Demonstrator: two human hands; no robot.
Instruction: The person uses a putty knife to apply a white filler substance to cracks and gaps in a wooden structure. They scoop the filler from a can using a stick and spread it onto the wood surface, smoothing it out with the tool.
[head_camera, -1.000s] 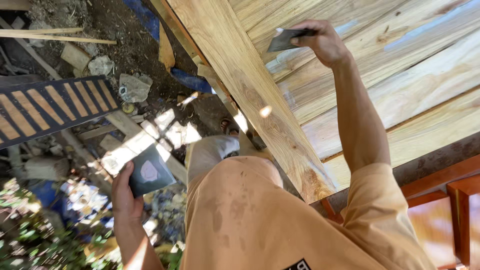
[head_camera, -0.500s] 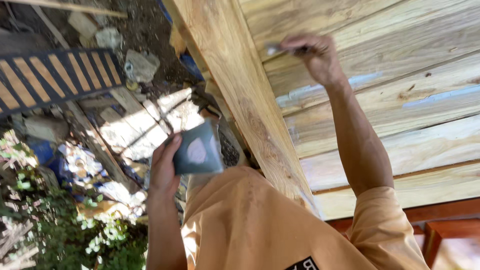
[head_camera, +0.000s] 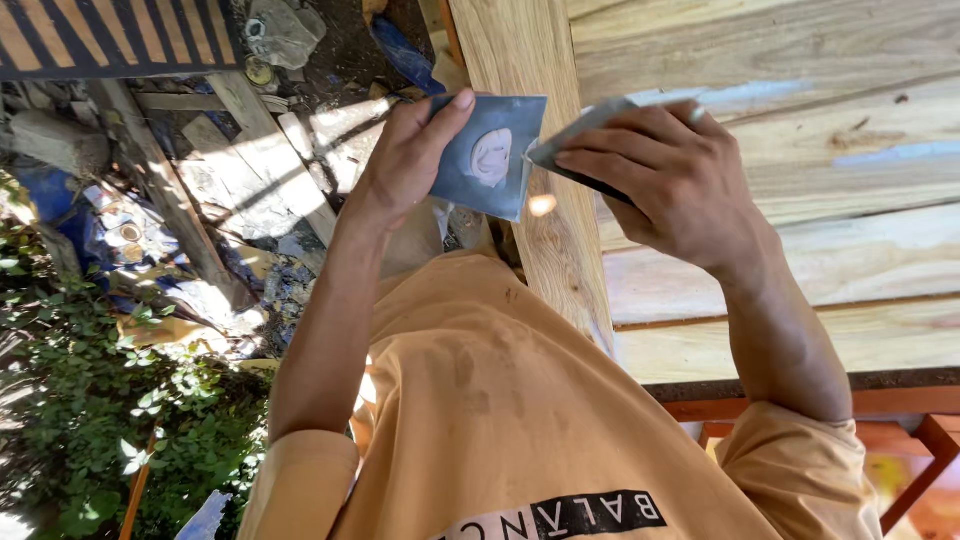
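A: The two hands are now brought together. The square metal plate (head_camera: 490, 157) with its pale dab of filler (head_camera: 491, 156), held low beside the body a second ago, is raised in front of the beam (head_camera: 530, 130), pinched at its near edge by the left hand (head_camera: 410, 160).

B: And the putty knife (head_camera: 585, 135) has been drawn off the planks (head_camera: 800, 130). It is gripped firmly in the right hand (head_camera: 680, 180), its blade tip laid against the plate's right edge.

A: So spreading appears to be paused and the blade seems to be reloaded from the plate.

B: Room is tight. The beam's edge is passed just behind both hands, and the plank wall is stretched out beyond the right knuckles.

A: Left of the left hand, open space is seen falling away to rubble (head_camera: 200, 180) and leaves (head_camera: 120, 400). Below the wrists, the orange shirt (head_camera: 500, 400) is close.
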